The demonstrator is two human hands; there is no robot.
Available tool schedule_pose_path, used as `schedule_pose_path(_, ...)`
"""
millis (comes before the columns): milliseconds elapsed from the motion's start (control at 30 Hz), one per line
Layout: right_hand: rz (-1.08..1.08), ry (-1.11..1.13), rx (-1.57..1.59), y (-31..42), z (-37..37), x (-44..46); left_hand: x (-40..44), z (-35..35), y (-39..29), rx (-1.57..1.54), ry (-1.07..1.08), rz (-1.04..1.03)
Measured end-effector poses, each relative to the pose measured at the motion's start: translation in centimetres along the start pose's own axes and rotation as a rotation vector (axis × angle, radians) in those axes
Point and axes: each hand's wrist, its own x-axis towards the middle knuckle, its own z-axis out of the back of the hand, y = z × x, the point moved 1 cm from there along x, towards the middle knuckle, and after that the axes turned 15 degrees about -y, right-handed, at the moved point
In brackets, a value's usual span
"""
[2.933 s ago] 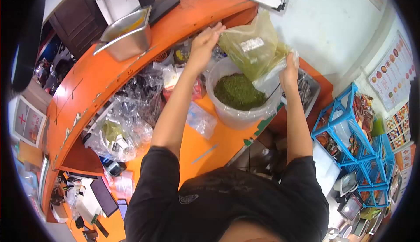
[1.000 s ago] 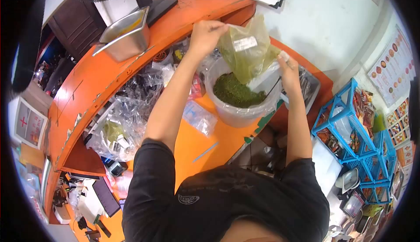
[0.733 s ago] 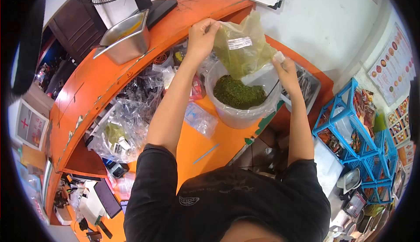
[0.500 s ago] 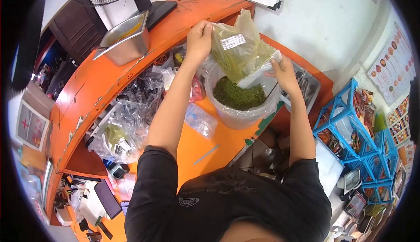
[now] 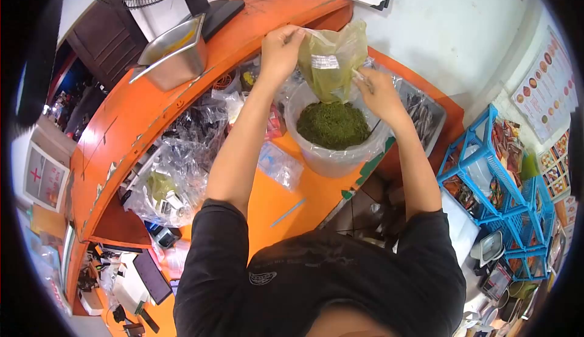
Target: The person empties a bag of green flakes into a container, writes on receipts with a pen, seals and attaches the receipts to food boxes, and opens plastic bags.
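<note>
A greenish see-through plastic bag (image 5: 331, 60) with a white printed label hangs between my two hands, above a bucket. My left hand (image 5: 281, 52) pinches its upper left edge. Lower on the opposite side, my right hand (image 5: 376, 90) has its fingers closed on the bag's edge. Below stands the translucent white bucket (image 5: 334, 163), lined with clear plastic. Inside it lies a heap of dark green, finely chopped or shredded stuff (image 5: 333, 127). A thin dark stick or handle leans at the bucket's right side; its lower end is hidden.
A small clear plastic bag (image 5: 280, 165) and a blue strip (image 5: 288, 213) lie on the orange table. Crumpled plastic bags (image 5: 167, 182) fill the left side. A metal pan (image 5: 173, 57) sits on the raised ledge, a grey tray (image 5: 420, 115) behind right, blue baskets (image 5: 486, 172) at right.
My right hand has moved left and slightly up, closer to my left hand. The bag has drawn narrower and more upright, and more of the green heap shows.
</note>
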Motion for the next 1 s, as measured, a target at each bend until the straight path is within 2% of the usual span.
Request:
schedule_pose_path(67, 0.1, -0.074, 0.077, -0.3, -0.5, 0.3, 1.5, -0.4, -0.3, -0.011, 0.006, -0.019)
schedule_pose_path(133, 0.072, -0.019, 0.011, 0.0, -0.2, -0.4, 1.2, 0.0, -0.3, 0.04, 0.014, 0.002)
schedule_pose_path(200, 0.061, -0.015, -0.03, 0.3, 0.0, 1.4, 1.6, -0.1, -0.3, 0.055, -0.032, -0.07)
schedule_pose_path(267, -0.026, 0.014, -0.057, 0.4, 0.1, 0.4, -0.1, 0.2, 0.4, 0.127, -0.037, -0.07)
schedule_pose_path(367, 0.06, -0.138, 0.007, 0.1, -0.1, -0.2, 1.0, 0.1, -0.2, 0.26, -0.048, -0.099)
schedule_pose_path(433, -0.001, -0.034, -0.088, 0.0, -0.2, 0.1, 0.3, 0.5, -0.9, 0.32, -0.064, -0.065)
schedule_pose_path(467, -0.032, 0.021, -0.137, 0.0, -0.1, -0.1, 0.1, 0.3, 0.3, 0.318, -0.034, 0.004)
schedule_pose_path(567, -0.032, -0.048, -0.118, -1.1, -0.1, -0.4, -0.1, 0.4, 0.5, 0.254, -0.075, -0.087)
schedule_pose_path(667, 0.036, -0.215, -0.144, 0.9, 1.1, -0.4, -0.6, 0.9, -2.3, 0.18, -0.173, -0.128)
schedule_pose_path(800, 0.001, -0.167, -0.076, -1.2, -0.2, -0.4, -0.8, 0.3, 0.2, 0.318, -0.102, -0.139)
schedule_pose_path(900, -0.082, -0.197, -0.084, -0.3, 0.7, -1.5, -1.0, 0.5, -0.7, 0.195, -0.143, -0.041)
schedule_pose_path(1000, -0.076, -0.251, -0.083, -1.0, 0.4, -1.7, -1.3, 0.5, -0.6, 0.254, -0.301, -0.214)
